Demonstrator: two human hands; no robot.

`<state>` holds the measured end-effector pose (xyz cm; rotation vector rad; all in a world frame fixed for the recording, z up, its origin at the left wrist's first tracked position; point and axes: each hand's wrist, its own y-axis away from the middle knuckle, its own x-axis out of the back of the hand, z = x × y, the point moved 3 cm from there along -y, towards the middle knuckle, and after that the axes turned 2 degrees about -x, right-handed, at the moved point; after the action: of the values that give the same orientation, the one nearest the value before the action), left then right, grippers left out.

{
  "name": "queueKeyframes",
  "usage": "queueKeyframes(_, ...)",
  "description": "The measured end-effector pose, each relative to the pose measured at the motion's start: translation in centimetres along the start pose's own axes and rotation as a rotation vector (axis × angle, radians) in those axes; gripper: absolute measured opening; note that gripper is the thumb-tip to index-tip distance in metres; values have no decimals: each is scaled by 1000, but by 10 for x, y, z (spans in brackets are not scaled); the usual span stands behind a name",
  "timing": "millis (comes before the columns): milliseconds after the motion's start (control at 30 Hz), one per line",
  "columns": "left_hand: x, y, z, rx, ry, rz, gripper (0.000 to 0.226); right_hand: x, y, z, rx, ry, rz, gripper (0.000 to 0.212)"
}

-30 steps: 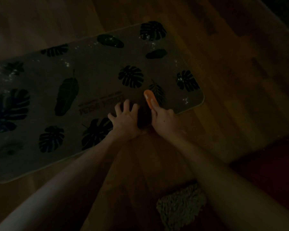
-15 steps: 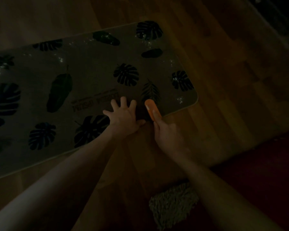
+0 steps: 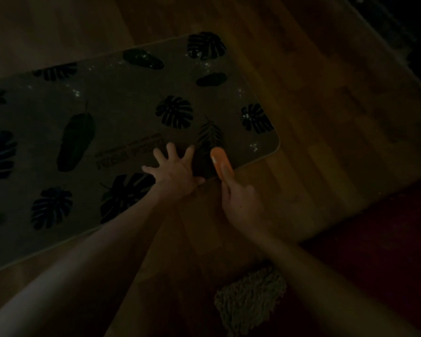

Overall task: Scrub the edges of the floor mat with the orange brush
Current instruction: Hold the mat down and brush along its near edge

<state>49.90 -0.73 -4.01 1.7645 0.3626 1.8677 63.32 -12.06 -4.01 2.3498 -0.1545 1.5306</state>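
The room is very dim. A grey floor mat (image 3: pixel 122 122) printed with dark leaves lies on the wooden floor, running from the left edge to a rounded corner at the right. My left hand (image 3: pixel 173 170) presses flat on the mat near its front edge, fingers spread. Just to its right, my right hand (image 3: pixel 238 198) grips the orange brush (image 3: pixel 219 161), with the forefinger laid along its back. The brush sits on the mat's front edge, a short way from the right corner. Its bristles are hidden underneath.
Wooden floor (image 3: pixel 326 113) surrounds the mat. A shaggy pale cloth or small rug (image 3: pixel 250 302) lies on the floor near me, between my forearms. A dark red surface (image 3: pixel 379 239) fills the lower right. Something dark runs along the top right corner.
My right hand pulled the brush back from further in on the mat to its front edge. My left hand stayed pressed on the mat, its fingers spreading wider. The view shifted slightly.
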Motion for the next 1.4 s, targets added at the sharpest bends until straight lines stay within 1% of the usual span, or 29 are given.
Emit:
queueKeyframes(67,-1,0,0,-2,-5,-11,92,-5,15,0,23,26,42,58)
queueKeyframes(133,-1,0,1,1,0,-15,91,-2,9,1,17,4,55,56)
queueKeyframes(267,0,2,2,8,12,-28,92,10,-36,9,-17,14,10,56)
queueKeyframes(400,-2,3,1,7,5,-5,90,16,-53,8,-52,-12,-9,54)
queueKeyframes(500,-3,3,2,6,-4,-6,89,19,-47,7,-67,-26,-37,53)
queueKeyframes(667,-8,10,7,15,-51,-48,86,12,-11,9,-21,-37,-77,56)
queueKeyframes(733,-9,12,6,8,-70,-38,85,12,1,10,-17,-61,-87,58)
queueKeyframes(833,-7,15,4,1,-101,-34,84,16,-1,13,-8,-48,-81,60)
queueKeyframes(900,-6,14,4,5,-107,-48,85,19,-15,15,-9,-6,-62,65)
queueKeyframes(1000,-4,11,3,15,-98,-50,87,27,-46,21,-66,21,-66,59)
queueKeyframes(1100,-2,10,2,1,-74,-40,87,38,-65,29,-142,-71,-32,55)
queueKeyframes(1200,6,8,3,-9,-34,-75,89,43,-65,32,-164,-126,-10,54)
queueKeyframes(1267,13,4,5,-6,6,-86,89,37,-52,29,-177,-61,-21,56)
queueKeyframes(1333,17,-2,11,-60,34,-2,82,27,-31,28,-157,3,-23,56)
queueKeyframes(1400,15,-7,27,-196,13,61,79,19,-14,34,-144,-14,-16,56)
